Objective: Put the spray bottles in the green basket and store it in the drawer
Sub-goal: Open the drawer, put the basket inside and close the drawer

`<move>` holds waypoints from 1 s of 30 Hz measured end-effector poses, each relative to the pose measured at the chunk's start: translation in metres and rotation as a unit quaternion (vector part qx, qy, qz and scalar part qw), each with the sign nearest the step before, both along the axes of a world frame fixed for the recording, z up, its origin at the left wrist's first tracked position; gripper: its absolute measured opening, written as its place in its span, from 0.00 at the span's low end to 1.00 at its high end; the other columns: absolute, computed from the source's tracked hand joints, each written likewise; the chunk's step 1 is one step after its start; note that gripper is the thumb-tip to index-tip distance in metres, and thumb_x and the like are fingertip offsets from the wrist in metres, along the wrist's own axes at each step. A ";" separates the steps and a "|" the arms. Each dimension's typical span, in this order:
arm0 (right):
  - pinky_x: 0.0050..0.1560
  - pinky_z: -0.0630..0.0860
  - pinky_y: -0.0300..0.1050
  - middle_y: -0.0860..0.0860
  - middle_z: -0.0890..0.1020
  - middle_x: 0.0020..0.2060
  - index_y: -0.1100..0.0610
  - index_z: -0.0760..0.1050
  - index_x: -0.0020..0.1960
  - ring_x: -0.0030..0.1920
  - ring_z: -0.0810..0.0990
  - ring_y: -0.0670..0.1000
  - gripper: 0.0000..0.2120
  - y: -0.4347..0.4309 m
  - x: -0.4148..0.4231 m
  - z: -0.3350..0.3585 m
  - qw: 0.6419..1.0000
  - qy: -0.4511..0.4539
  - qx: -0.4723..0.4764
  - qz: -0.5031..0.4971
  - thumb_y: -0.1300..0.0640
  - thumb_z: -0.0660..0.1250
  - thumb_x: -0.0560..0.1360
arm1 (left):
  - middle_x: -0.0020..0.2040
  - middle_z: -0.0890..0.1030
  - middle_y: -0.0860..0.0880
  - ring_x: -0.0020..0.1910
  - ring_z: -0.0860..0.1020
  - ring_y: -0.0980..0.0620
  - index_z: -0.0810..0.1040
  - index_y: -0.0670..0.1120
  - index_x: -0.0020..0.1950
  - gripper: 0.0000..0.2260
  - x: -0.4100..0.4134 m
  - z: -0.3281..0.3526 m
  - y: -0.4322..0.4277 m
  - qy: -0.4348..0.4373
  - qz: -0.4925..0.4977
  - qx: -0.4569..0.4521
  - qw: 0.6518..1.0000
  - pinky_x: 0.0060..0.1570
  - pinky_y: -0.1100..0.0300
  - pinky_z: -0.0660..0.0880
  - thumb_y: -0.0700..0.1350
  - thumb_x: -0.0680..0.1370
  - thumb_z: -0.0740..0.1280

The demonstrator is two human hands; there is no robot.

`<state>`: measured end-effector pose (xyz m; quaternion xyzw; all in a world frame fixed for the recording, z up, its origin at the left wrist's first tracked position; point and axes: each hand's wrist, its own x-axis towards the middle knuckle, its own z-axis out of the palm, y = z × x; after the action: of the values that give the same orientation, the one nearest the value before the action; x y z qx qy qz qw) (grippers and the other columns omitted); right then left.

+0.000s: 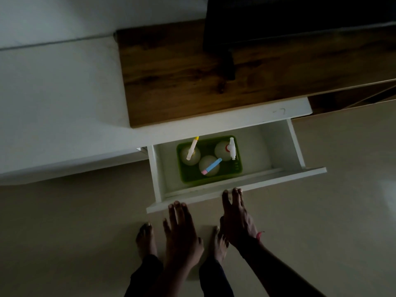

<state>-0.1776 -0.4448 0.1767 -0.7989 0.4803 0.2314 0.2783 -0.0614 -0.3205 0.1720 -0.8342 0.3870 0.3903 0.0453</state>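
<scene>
The white drawer [267, 179] stands pulled out below the wooden cabinet top. Inside it sits the green basket [237, 166] holding three white spray bottles: one with a yellow-tipped nozzle [192, 151], one with a white and red nozzle [231, 148], one with a blue and pink nozzle [211, 166]. My left hand [181, 234] is spread flat with its fingertips at the drawer's front panel. My right hand [236, 219] is also flat, its fingertips touching the front panel's edge. Neither hand holds anything.
A wooden cabinet top [192, 82] lies above the drawer, with a dark object [300, 22] on it at the upper right. A white ledge [60, 103] runs to the left. My bare feet [146, 241] stand on the beige floor below the drawer.
</scene>
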 end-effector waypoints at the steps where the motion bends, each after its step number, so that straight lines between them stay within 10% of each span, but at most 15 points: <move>1: 0.26 0.62 0.31 0.57 0.39 0.78 0.50 0.39 0.78 0.77 0.56 0.58 0.40 -0.004 0.000 -0.001 1.000 -0.003 0.000 0.012 0.65 0.60 0.76 | 0.75 0.28 0.41 0.75 0.30 0.42 0.25 0.44 0.73 0.49 0.003 0.000 -0.003 -0.001 0.000 0.000 1.000 0.75 0.42 0.40 0.52 0.75 0.65; 8: 0.31 0.67 0.28 0.57 0.41 0.78 0.50 0.40 0.78 0.78 0.44 0.61 0.43 -0.036 0.021 -0.005 0.998 -0.035 -0.029 0.032 0.67 0.61 0.72 | 0.75 0.27 0.41 0.74 0.29 0.42 0.25 0.44 0.73 0.52 0.032 -0.005 -0.037 0.001 0.004 -0.006 1.000 0.75 0.41 0.39 0.53 0.74 0.67; 11: 0.53 0.79 0.43 0.59 0.42 0.78 0.51 0.41 0.78 0.78 0.43 0.62 0.44 -0.047 0.033 -0.006 0.997 -0.055 -0.038 0.027 0.67 0.61 0.71 | 0.75 0.27 0.43 0.74 0.29 0.43 0.24 0.46 0.73 0.53 0.047 -0.009 -0.049 -0.007 0.008 -0.014 1.000 0.73 0.43 0.36 0.51 0.73 0.68; 15: 0.69 0.71 0.55 0.61 0.43 0.78 0.54 0.42 0.79 0.78 0.42 0.62 0.43 -0.065 0.046 -0.005 0.996 -0.062 -0.051 0.044 0.66 0.63 0.71 | 0.75 0.28 0.44 0.75 0.29 0.44 0.25 0.47 0.74 0.54 0.065 -0.014 -0.066 -0.019 0.010 -0.024 0.999 0.71 0.43 0.35 0.50 0.72 0.71; 30: 0.64 0.76 0.51 0.63 0.53 0.77 0.61 0.53 0.77 0.77 0.57 0.61 0.33 -0.114 0.092 0.000 0.991 -0.058 -0.109 0.044 0.63 0.62 0.75 | 0.80 0.42 0.41 0.78 0.41 0.43 0.39 0.44 0.78 0.45 0.108 -0.018 -0.115 -0.085 -0.020 -0.080 0.993 0.76 0.40 0.47 0.55 0.74 0.67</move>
<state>-0.0859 -0.5590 0.1769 -0.8570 0.4500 0.1432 0.2064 0.0469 -0.4357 0.1542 -0.8574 0.4281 0.2851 0.0188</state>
